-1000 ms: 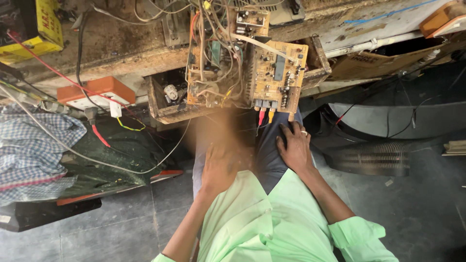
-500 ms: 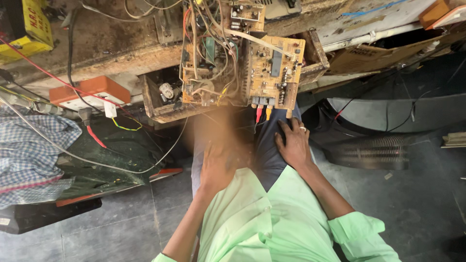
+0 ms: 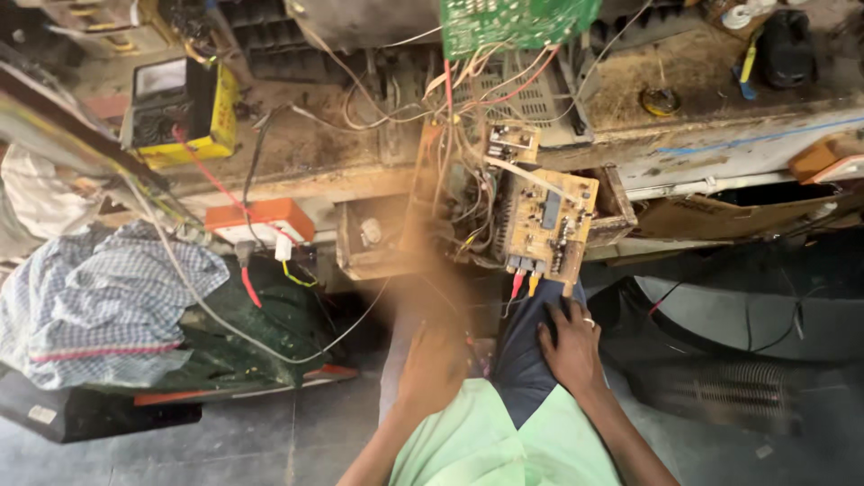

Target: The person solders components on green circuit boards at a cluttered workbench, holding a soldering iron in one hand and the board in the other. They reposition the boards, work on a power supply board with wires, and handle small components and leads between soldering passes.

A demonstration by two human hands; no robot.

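Since the earlier frame the view has tilted up, showing more of the far bench and a green circuit board (image 3: 517, 22), while both hands stay put: the right hand (image 3: 571, 346) lies spread flat on the dark-trousered thigh and the left hand (image 3: 434, 364), blurred, rests flat, holding nothing. Just beyond the right fingertips the tan circuit board (image 3: 549, 223) hangs off the bench edge on tangled wires (image 3: 468, 135), so a raised knee or hand could snag them and tear solder joints. A yellow multimeter (image 3: 180, 108) sits far left.

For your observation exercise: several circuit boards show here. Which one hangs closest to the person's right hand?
The tan circuit board hanging off the bench edge, just above the right hand. The green circuit board sits far up at the top.
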